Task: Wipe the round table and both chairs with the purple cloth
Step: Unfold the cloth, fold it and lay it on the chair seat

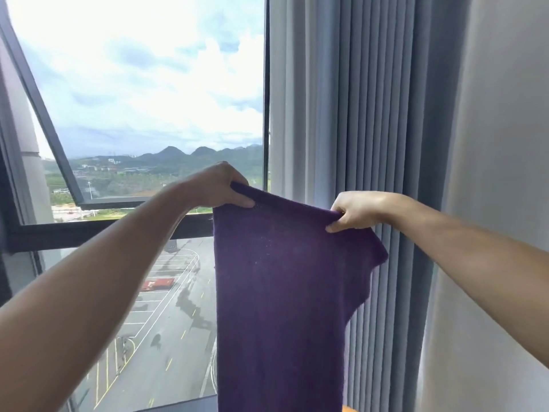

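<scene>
Holding the cloth [279, 286] up by its top edge, both hands sit at chest height in front of the window [142, 114] and curtain [356, 114]. Risk, as judgement: the window sash is tilted open just left of the cloth, so a loose pinch or a hard shake could let the cloth slip and drop, possibly outward; a gust would do the same. Second risk: the right top corner is folded over and hangs below the grip, so that side is held by a bunched edge only and could pull free. Table and chairs are not in view, so no wiping can be judged from this moment; the person must turn away from the window to reach them. Pose: left hand [221, 185] is raised slightly higher, knuckles up, fingers curled over the edge with thumb under, pinching the left corner. Right hand [355, 211] is lower, fingers curled and closed on the gathered right edge. Both forearms extend forward, elbows low, cloth hanging straight down between them.
</scene>
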Motion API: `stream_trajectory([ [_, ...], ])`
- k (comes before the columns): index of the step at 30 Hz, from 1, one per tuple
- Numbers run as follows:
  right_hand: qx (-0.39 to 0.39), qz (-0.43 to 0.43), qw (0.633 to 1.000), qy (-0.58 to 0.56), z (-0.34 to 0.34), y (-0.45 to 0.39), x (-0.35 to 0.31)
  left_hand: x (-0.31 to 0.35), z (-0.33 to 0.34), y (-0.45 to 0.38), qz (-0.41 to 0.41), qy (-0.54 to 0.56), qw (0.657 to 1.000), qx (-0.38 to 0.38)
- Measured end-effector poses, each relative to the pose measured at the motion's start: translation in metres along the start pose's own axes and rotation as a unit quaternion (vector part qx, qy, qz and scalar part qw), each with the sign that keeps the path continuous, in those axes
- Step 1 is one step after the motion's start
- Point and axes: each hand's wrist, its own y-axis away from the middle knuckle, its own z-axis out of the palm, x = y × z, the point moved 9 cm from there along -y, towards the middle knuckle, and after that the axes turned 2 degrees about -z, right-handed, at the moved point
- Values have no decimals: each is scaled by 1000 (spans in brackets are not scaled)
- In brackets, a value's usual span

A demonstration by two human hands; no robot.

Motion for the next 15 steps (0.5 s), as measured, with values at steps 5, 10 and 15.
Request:
stream_trajectory([
  [5, 82, -22, 996, 40, 9, -1, -2, -3, 19, 4, 0, 5, 1000, -14],
  [10, 114, 21, 985, 127, 21, 2, 14, -10, 47, 9, -11, -30, 998, -45],
  [15, 50, 28, 988, 146, 48, 0, 32, -21, 78, 19, -8, -44, 997, -62],
])
